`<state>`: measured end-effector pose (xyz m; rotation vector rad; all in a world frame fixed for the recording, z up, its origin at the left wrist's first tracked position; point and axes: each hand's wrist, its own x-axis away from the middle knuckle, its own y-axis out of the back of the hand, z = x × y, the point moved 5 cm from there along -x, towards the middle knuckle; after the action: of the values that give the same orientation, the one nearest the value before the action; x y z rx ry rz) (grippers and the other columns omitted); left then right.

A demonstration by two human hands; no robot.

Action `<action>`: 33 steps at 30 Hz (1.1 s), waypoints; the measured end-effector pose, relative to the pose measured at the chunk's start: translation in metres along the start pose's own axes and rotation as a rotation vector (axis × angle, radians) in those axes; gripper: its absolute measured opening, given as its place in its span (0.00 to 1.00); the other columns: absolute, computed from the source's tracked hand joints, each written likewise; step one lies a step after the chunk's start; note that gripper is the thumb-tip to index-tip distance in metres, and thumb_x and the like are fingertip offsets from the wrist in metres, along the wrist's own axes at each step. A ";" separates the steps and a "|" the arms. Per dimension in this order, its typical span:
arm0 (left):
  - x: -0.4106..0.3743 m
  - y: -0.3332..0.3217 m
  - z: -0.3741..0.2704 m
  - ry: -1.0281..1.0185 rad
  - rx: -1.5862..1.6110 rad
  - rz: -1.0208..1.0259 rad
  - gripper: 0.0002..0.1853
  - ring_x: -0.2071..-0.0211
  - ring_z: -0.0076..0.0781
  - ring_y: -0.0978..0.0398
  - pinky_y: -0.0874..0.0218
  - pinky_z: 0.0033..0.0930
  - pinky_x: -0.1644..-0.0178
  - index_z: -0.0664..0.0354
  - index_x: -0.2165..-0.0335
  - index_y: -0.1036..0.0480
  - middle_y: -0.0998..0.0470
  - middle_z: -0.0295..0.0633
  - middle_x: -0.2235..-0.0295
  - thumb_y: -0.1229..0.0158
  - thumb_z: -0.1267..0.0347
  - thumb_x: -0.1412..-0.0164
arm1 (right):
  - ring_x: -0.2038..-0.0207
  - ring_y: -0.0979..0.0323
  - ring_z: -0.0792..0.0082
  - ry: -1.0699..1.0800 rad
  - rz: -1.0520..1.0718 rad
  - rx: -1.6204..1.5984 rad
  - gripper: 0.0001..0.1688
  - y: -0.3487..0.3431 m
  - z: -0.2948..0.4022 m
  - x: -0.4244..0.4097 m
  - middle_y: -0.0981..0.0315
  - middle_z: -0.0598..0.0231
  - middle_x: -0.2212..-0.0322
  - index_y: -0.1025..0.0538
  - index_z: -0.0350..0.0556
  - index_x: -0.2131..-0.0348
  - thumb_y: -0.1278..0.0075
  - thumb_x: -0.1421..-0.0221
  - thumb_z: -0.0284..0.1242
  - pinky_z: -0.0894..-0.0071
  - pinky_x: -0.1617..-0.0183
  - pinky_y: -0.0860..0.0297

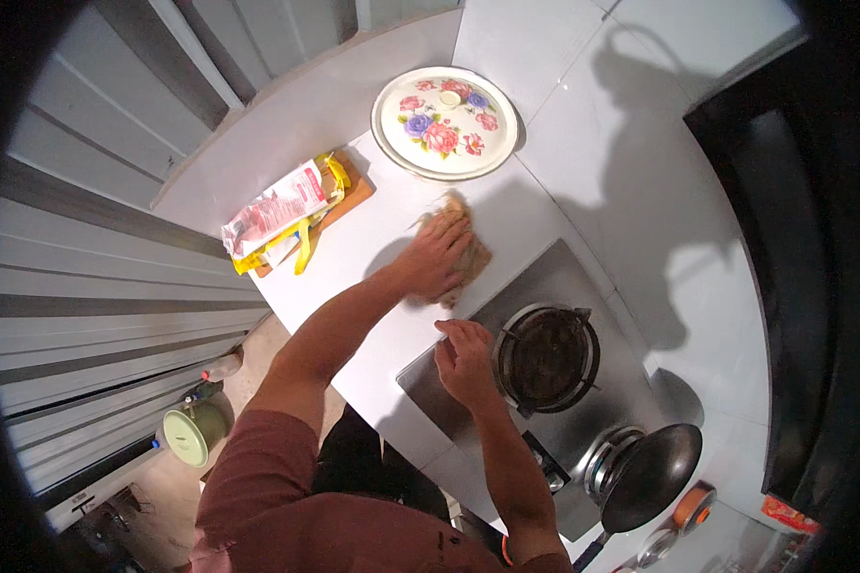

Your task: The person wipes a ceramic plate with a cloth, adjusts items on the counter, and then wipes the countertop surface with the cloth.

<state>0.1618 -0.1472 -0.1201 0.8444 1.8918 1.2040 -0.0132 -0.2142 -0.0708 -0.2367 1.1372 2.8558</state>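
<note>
My left hand (438,256) lies on a tan cloth (475,263), pressing it against the white countertop (373,336). The cloth bunches out past the fingertips and along the side of the hand. Close by, my right hand (466,362) is over the near left part of the steel gas cooktop (430,376), its fingers bent and a little apart with nothing in them. Just right of it is the round burner with a black pan support (548,359). Beyond the cloth stands a white enamel basin with a flowered lid (444,122).
Against the left wall, a wooden board (351,197) bears a pink-and-white printed packet (279,208) and yellow plastic packaging (303,247). A black wok (652,476) sits tilted at the second burner. Down on the floor stands a green lidded bucket (186,437).
</note>
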 end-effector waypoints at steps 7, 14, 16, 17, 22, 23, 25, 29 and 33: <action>-0.089 -0.026 0.013 0.070 -0.090 0.041 0.42 0.32 0.57 0.51 0.62 0.54 0.29 0.72 0.40 0.40 0.44 0.61 0.35 0.43 0.50 0.41 | 0.52 0.28 0.51 -0.002 -0.025 0.069 0.19 0.018 0.000 -0.011 0.23 0.56 0.57 0.23 0.45 0.54 0.47 0.48 0.24 0.51 0.42 0.39; 0.006 -0.003 0.021 0.376 -0.013 0.061 0.48 0.30 0.60 0.57 0.66 0.57 0.28 0.70 0.35 0.49 0.51 0.64 0.33 0.43 0.48 0.40 | 0.51 0.28 0.51 0.041 0.043 0.060 0.19 0.007 0.029 -0.004 0.24 0.54 0.57 0.23 0.44 0.54 0.46 0.47 0.25 0.49 0.41 0.39; 0.056 0.009 0.020 0.448 -0.001 0.056 0.49 0.30 0.61 0.59 0.67 0.59 0.28 0.69 0.35 0.50 0.53 0.64 0.33 0.43 0.47 0.40 | 0.51 0.28 0.51 0.051 0.053 0.077 0.19 0.003 0.034 -0.004 0.24 0.53 0.57 0.24 0.44 0.53 0.47 0.46 0.25 0.49 0.41 0.40; 0.081 0.018 0.016 0.485 0.026 0.046 0.49 0.30 0.62 0.59 0.68 0.60 0.28 0.69 0.35 0.50 0.54 0.64 0.32 0.43 0.46 0.40 | 0.51 0.28 0.52 0.055 0.062 0.089 0.19 0.001 0.037 -0.004 0.24 0.53 0.57 0.24 0.44 0.53 0.47 0.46 0.25 0.48 0.41 0.40; 0.178 0.025 -0.018 0.581 -0.049 0.045 0.48 0.29 0.57 0.61 0.73 0.59 0.27 0.66 0.34 0.50 0.57 0.60 0.31 0.42 0.49 0.41 | 0.51 0.27 0.54 0.088 0.087 0.040 0.16 0.002 0.044 0.015 0.23 0.57 0.58 0.22 0.45 0.56 0.48 0.46 0.24 0.52 0.40 0.41; 0.174 0.022 -0.020 0.582 -0.065 0.066 0.48 0.29 0.57 0.62 0.73 0.59 0.27 0.67 0.34 0.51 0.57 0.59 0.31 0.42 0.49 0.41 | 0.51 0.27 0.54 0.081 0.092 0.017 0.16 0.003 0.041 0.018 0.23 0.56 0.58 0.22 0.45 0.56 0.48 0.46 0.24 0.51 0.40 0.41; 0.161 0.017 -0.018 0.590 -0.111 0.106 0.49 0.29 0.58 0.62 0.73 0.59 0.27 0.67 0.34 0.52 0.58 0.59 0.31 0.40 0.50 0.42 | 0.51 0.27 0.54 0.078 0.101 -0.039 0.16 0.006 0.041 0.016 0.22 0.56 0.58 0.22 0.46 0.56 0.48 0.46 0.24 0.51 0.40 0.41; 0.091 -0.004 -0.010 0.450 -0.094 0.090 0.49 0.30 0.63 0.61 0.72 0.60 0.28 0.69 0.35 0.50 0.54 0.63 0.32 0.41 0.49 0.42 | 0.51 0.27 0.53 0.074 0.011 -0.042 0.16 0.013 0.033 0.007 0.22 0.55 0.58 0.22 0.45 0.56 0.48 0.46 0.25 0.51 0.41 0.41; -0.014 -0.021 -0.013 0.270 -0.048 0.035 0.45 0.31 0.63 0.58 0.70 0.63 0.29 0.69 0.36 0.45 0.49 0.63 0.34 0.44 0.48 0.41 | 0.52 0.27 0.51 0.059 -0.017 -0.031 0.15 0.023 0.024 0.002 0.22 0.54 0.59 0.22 0.44 0.56 0.48 0.45 0.26 0.51 0.42 0.40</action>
<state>0.1552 -0.1716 -0.1331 0.7213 2.0578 1.4389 -0.0211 -0.2142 -0.0381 -0.3323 1.0963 2.8710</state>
